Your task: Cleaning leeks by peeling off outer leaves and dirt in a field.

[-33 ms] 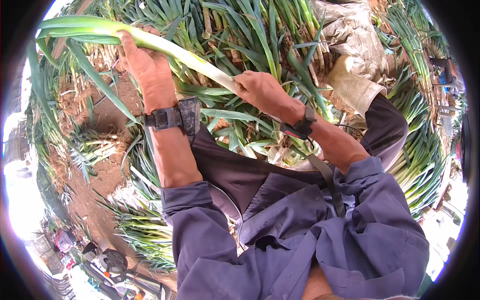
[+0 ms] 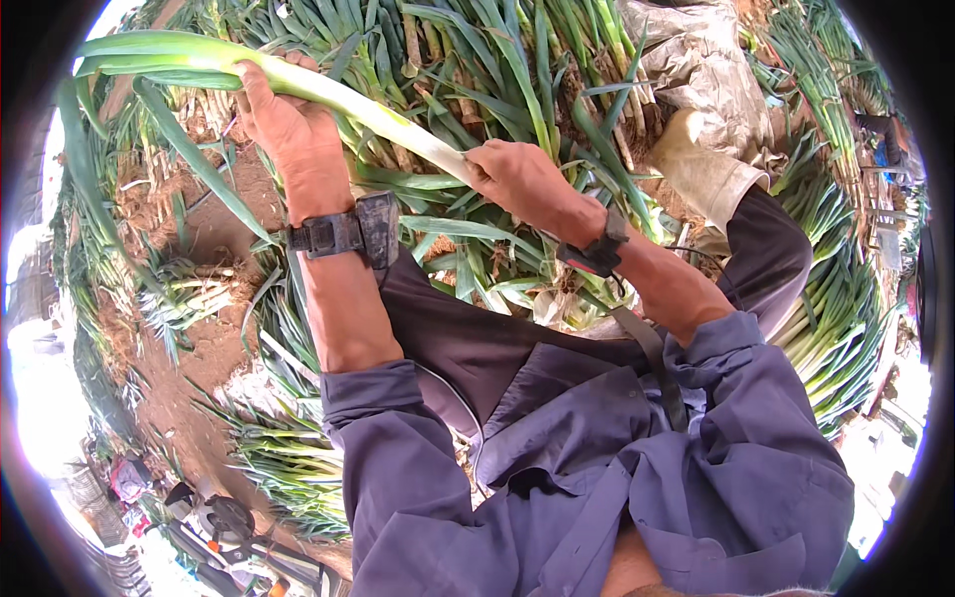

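Note:
A long leek (image 2: 368,107) slants across the upper left, its green leaves to the far left and its pale end toward the middle. My left hand (image 2: 288,124) holds it where the white stem turns green, thumb over the near side and fingers round beneath. My right hand (image 2: 522,179) is closed round the pale lower end, so the root tip is hidden. Beyond and under both hands lies a heap of leeks (image 2: 477,75), some with dirty, brownish stems.
Stacked leeks (image 2: 836,308) lie at the right, and another bundle (image 2: 293,453) is at the lower left. Brown soil (image 2: 189,388) shows at the left. A crumpled tan sheet (image 2: 701,60) lies at the upper right beside my pale boot (image 2: 711,169). Tools and mixed items (image 2: 234,532) sit lower left.

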